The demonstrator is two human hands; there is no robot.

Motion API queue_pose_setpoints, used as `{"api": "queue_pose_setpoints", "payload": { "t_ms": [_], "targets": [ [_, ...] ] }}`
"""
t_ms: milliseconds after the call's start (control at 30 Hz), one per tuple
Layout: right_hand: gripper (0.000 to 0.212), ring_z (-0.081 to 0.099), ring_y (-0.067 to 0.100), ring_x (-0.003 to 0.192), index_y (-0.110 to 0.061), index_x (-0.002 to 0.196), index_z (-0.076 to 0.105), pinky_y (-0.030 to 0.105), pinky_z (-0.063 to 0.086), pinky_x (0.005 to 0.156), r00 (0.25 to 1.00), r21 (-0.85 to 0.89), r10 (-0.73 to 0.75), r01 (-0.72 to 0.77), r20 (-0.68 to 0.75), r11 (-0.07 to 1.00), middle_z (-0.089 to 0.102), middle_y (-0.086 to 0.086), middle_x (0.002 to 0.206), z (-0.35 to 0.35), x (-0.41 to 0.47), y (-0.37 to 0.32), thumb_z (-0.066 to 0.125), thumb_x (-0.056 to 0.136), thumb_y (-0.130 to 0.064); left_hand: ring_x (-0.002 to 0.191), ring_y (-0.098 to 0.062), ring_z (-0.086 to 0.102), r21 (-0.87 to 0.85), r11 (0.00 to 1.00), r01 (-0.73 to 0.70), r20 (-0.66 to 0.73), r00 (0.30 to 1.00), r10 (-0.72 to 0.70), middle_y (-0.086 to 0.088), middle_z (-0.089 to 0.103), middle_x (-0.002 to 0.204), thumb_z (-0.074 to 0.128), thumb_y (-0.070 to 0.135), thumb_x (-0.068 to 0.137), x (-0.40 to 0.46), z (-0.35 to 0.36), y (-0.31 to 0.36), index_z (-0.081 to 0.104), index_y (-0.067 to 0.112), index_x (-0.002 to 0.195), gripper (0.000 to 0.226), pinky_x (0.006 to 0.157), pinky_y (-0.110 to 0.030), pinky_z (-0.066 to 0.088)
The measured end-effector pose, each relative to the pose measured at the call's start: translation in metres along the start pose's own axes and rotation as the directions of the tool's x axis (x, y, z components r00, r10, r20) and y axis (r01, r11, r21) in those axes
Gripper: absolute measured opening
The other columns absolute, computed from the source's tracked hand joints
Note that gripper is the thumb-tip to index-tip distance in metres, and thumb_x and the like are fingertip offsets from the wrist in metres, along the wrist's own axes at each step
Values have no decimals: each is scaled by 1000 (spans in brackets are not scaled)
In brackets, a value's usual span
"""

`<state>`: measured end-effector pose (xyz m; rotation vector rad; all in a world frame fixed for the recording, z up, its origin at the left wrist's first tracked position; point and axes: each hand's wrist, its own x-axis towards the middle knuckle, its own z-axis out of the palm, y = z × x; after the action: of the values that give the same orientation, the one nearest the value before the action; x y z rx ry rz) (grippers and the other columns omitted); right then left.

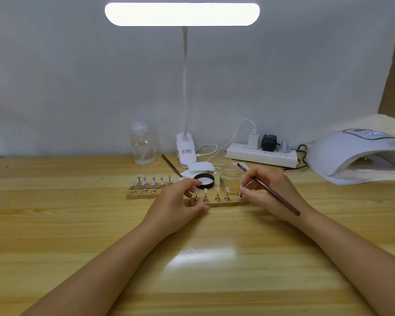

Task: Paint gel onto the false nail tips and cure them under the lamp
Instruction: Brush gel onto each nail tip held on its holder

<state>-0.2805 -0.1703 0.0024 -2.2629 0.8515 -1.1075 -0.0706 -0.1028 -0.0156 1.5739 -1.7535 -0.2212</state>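
Head view, wooden table, items front to back.

Near strip: a wooden base bearing five small metal stands, each topped with a pale false nail tip. It lies at table centre, between the two hands.

Left hand: fingers curled round the left end of the near strip, thumb at its front edge, grasping it.

Right hand: pinches a brown brush, handle slanting down to the right across the wrist; fingertips sit at the rightmost stand. The brush tip itself is hidden.

Far strip: second base with more stands and tips, left of the first and slightly behind.

Black lid: upturned, white inside, just behind the left hand.

Glass jar: clear, open, behind the near strip.

Second brush: lies loose, behind the lid.

Clear bottle: at the wall, left.

Desk lamp: lit, white clamp base at the wall.

Power strip: white, plugs inserted.

Curing lamp: white dome, far right, well apart from the strips.
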Motion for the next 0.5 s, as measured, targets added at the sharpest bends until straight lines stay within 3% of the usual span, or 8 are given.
{"api": "queue_pose_setpoints", "payload": {
  "t_ms": [300,400,500],
  "targets": [
    [13,62,-2,72,-16,79,60,10,47,67,999,-77,-6,9,39,997,64,-7,79,2,-1,2,70,79,-9,88,-3,55,-31,999,29,-1,1000,-30,16,57,89,72,24,76,0,0,-2,57,23,117,43,84,-23,45],
    [2,61,0,71,-15,84,64,10,47,64,998,-90,-46,42,-42,995,66,-5,77,0,0,1,67,83,-15,87,-3,56,-67,997,40,-4,999,-41,19,55,85,74,21,75,0,0,-2,59,23,113,42,82,-19,44],
    [20,59,-3,59,-14,90,69,8,46,57,985,14,2,1,-170,1000,66,-6,71,-1,4,-5,53,88,-27,83,-1,56,-122,992,37,-17,999,-40,18,56,83,76,17,72,1,0,-2,62,23,108,39,77,-10,43]
  ]
}}
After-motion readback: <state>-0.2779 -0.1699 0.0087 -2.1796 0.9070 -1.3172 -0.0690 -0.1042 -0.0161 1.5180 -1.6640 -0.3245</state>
